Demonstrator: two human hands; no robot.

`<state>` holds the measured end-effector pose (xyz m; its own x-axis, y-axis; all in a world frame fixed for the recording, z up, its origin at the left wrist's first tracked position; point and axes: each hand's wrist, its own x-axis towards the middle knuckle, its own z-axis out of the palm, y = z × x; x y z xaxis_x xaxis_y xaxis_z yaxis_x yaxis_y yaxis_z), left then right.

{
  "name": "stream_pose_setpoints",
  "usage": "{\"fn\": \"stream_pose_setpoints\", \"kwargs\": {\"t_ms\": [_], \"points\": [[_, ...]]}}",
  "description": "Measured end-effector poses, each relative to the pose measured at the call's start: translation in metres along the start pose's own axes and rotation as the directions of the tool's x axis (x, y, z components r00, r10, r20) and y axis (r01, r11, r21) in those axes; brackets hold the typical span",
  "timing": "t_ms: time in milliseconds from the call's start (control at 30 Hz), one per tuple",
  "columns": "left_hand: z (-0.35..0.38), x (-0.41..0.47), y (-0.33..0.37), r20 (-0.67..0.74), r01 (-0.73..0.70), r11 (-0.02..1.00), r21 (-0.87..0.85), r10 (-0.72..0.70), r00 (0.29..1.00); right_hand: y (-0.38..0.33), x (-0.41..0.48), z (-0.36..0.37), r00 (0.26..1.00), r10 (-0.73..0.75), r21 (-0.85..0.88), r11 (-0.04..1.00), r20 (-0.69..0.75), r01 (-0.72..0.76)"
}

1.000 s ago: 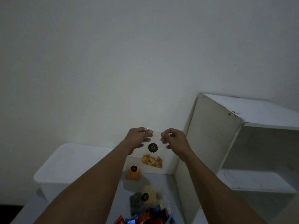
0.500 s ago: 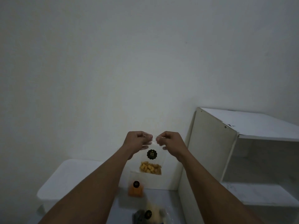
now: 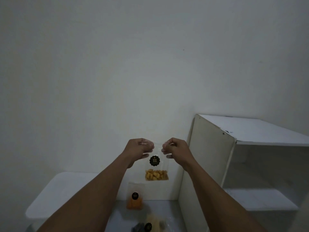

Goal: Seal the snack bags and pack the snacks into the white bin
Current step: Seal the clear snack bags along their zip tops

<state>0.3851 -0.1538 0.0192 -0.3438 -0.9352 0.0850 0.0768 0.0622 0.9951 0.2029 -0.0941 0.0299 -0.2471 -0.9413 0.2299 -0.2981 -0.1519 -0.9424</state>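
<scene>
Clear bag (image 3: 156,166), black sticker (image 3: 154,160), yellow snacks (image 3: 156,175)

The snack bag (image 3: 156,166) hangs in the air in front of the wall (image 3: 117,72), between the two hands: the left hand (image 3: 139,149) pinches its upper left corner and the right hand (image 3: 175,148) its upper right corner. Below it and slightly to the left, a second bag (image 3: 135,197) stands on the bench (image 3: 164,209), against the wall. Nearer the camera, a third bag (image 3: 151,225) lies on the bench at the lower edge of the view. The bin (image 3: 66,195) sits to the left of the bags, partly behind the left forearm. The shelf unit (image 3: 209,164) stands on the right, its side panel just beside the bench, with a shelf board (image 3: 257,200) inside, low down.
</scene>
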Motion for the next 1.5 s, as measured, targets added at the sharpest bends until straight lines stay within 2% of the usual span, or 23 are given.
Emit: {"fn": "stream_pose_setpoints", "kwargs": {"t_ms": [133,233,433,600,700,833,1033,1233,1400,1500], "points": [[0.006,0.003,0.003,-0.028,-0.033,0.999,0.043,0.034,0.999,-0.002,-0.002,-0.004,1.0,0.008,0.045,0.999,0.009,-0.009],[0.01,0.006,0.005,-0.032,-0.042,0.997,0.061,0.044,0.999,-0.003,-0.001,-0.007,1.0,-0.009,0.012,1.0,0.001,0.009],[0.016,0.005,0.007,0.023,0.019,0.999,-0.037,-0.018,1.0,-0.009,0.0,-0.011,0.999,-0.051,-0.079,0.996,-0.019,0.049],[0.016,0.007,0.012,-0.018,-0.025,0.999,0.02,0.025,1.0,-0.006,-0.005,-0.01,1.0,-0.014,0.029,0.999,0.002,0.014],[0.018,0.007,0.013,0.004,-0.038,0.998,0.051,0.038,0.999,-0.005,-0.004,-0.007,0.999,-0.023,-0.022,0.999,0.03,0.024],[0.013,0.008,0.013,0.043,0.003,1.0,-0.023,-0.002,0.999,-0.007,0.0,-0.009,0.999,-0.041,-0.029,0.999,0.004,0.041],[0.006,0.012,0.01,-0.047,-0.077,0.996,0.043,0.079,0.996,-0.003,0.001,-0.003,0.999,-0.02,0.007,1.0,0.037,0.02],[0.004,0.011,0.009,0.039,-0.018,1.0,-0.011,0.018,0.999,-0.005,0.008,-0.002,0.999,-0.053,-0.06,0.997,0.011,0.053],[0.006,0.018,0.012,-0.019,-0.096,0.99,0.099,0.098,0.995,-0.006,0.011,0.002,0.998,-0.045,-0.01,0.999,0.045,0.046],[0.008,0.02,0.012,-0.01,-0.124,0.984,0.13,0.127,0.992,-0.01,0.013,0.001,0.996,-0.074,-0.046,0.996,0.041,0.076]]}}
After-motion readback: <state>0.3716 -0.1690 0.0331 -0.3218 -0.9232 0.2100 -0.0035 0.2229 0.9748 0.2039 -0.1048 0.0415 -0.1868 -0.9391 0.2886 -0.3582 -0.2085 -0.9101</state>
